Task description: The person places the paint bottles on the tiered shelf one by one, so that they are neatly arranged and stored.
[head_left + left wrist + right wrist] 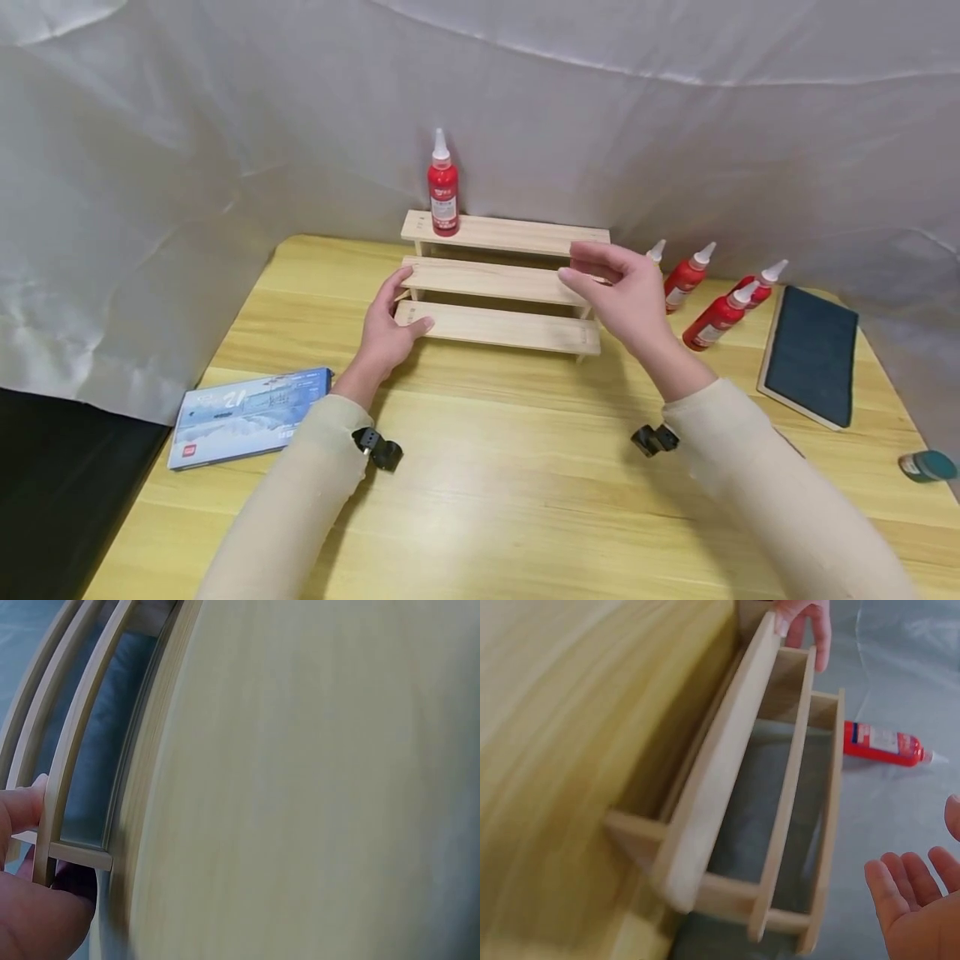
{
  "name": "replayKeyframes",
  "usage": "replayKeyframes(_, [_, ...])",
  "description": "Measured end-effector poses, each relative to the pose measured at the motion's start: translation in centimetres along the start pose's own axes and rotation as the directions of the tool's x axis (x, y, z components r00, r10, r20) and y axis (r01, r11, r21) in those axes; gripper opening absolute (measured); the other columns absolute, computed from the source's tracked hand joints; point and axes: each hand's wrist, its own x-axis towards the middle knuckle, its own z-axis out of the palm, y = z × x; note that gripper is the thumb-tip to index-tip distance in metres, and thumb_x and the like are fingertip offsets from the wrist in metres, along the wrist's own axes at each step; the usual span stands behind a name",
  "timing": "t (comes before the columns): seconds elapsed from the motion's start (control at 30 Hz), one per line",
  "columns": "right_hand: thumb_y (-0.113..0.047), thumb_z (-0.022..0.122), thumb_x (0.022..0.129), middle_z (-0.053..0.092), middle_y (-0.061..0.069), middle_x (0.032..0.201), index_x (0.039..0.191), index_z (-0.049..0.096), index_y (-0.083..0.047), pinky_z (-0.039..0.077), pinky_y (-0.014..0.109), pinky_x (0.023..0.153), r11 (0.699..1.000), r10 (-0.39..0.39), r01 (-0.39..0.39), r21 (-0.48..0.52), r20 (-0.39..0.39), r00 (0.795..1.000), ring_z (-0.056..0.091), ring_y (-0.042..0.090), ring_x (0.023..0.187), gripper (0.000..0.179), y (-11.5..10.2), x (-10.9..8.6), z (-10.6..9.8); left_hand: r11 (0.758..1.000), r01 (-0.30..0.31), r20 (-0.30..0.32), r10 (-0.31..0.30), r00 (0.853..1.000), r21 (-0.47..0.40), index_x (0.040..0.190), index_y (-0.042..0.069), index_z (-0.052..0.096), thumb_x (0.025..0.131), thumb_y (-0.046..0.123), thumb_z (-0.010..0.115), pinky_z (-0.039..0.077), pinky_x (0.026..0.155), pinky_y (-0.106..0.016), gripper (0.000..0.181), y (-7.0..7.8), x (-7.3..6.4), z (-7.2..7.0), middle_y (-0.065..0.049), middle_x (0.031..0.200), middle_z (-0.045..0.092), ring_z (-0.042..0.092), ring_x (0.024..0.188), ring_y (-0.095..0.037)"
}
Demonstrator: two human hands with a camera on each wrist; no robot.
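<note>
A three-step wooden rack [495,327] stands at the back of the table, its steps rising toward the curtain. My left hand [386,333] grips its left end, with the thumb on the lowest step and fingers at the middle one. In the left wrist view, thumb and fingers [24,806] lie about a plank's end. On the left of the top step, a red squeeze bottle [443,196] with a white pointed nozzle stands upright. My right hand [628,292] hovers by the rack's right end, fingers loosely bent and apart from it; the right wrist view shows nothing in that hand [922,907].
Several more red bottles [716,321] stand right of the rack, one partly hidden by my right hand. Beyond them lies a dark notebook [813,358], with a small teal-lidded jar [928,465] near the right edge. A blue-white box [247,417] lies at the left.
</note>
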Motion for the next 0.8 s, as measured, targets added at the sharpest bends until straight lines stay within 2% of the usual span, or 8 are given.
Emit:
replayKeyframes(0.23, [-0.021, 0.081, 0.086, 0.068, 0.014, 0.120, 0.124, 0.070, -0.003, 0.053, 0.022, 0.085, 1.000, 0.023, -0.023, 0.014, -0.055, 0.998, 0.067, 0.014, 0.103, 0.043, 1.6, -1.5, -1.7, 1.000, -0.003, 0.003, 0.003, 1.000, -0.007, 0.149, 0.030, 0.044, 0.083, -0.013, 0.073, 0.046, 0.100, -0.040, 0.084, -0.1, 0.0, -0.1, -0.007, 0.139, 0.052, 0.051, 0.124, -0.025])
replayKeyframes(0.5, [-0.012, 0.082, 0.085, 0.071, 0.008, 0.115, 0.123, 0.070, -0.002, 0.053, 0.019, 0.081, 0.994, 0.072, -0.059, 0.090, -0.145, 0.987, 0.068, 0.011, 0.099, 0.041, 3.7, -3.4, -4.1, 1.000, -0.003, 0.009, 0.003, 1.000, -0.015, 0.149, 0.032, 0.044, 0.083, -0.013, 0.073, 0.045, 0.101, -0.040, 0.085, -0.2, 0.0, 0.1, -0.007, 0.139, 0.052, 0.050, 0.125, -0.026])
replayKeyframes(0.6, [-0.011, 0.081, 0.085, 0.070, 0.012, 0.117, 0.124, 0.069, 0.000, 0.053, 0.018, 0.081, 0.993, 0.082, -0.064, 0.104, -0.178, 0.981, 0.068, 0.011, 0.098, 0.042, 4.5, -4.0, -5.2, 1.000, 0.000, 0.011, 0.000, 1.000, -0.016, 0.149, 0.032, 0.045, 0.083, -0.012, 0.073, 0.045, 0.101, -0.039, 0.085, -0.2, 0.0, 0.1, -0.005, 0.139, 0.052, 0.050, 0.125, -0.024])
replayKeyframes(0.7, [-0.010, 0.080, 0.086, 0.071, 0.010, 0.115, 0.122, 0.070, 0.000, 0.053, 0.017, 0.081, 0.992, 0.083, -0.059, 0.107, -0.229, 0.970, 0.069, 0.010, 0.096, 0.039, 5.4, -4.6, -6.3, 1.000, 0.004, 0.007, -0.004, 1.000, -0.014, 0.148, 0.034, 0.045, 0.083, -0.012, 0.074, 0.044, 0.102, -0.039, 0.084, -0.2, 0.0, 0.0, -0.004, 0.140, 0.051, 0.049, 0.126, -0.024])
replayKeyframes(0.8, [-0.005, 0.080, 0.084, 0.072, 0.008, 0.112, 0.122, 0.070, 0.002, 0.052, 0.017, 0.080, 0.986, 0.101, -0.061, 0.155, -0.268, 0.958, 0.069, 0.009, 0.094, 0.040, 6.1, -4.9, -7.3, 1.000, 0.004, 0.002, -0.004, 1.000, -0.011, 0.148, 0.034, 0.045, 0.083, -0.011, 0.074, 0.044, 0.103, -0.039, 0.084, -0.2, 0.0, 0.0, -0.003, 0.142, 0.050, 0.048, 0.128, -0.023])
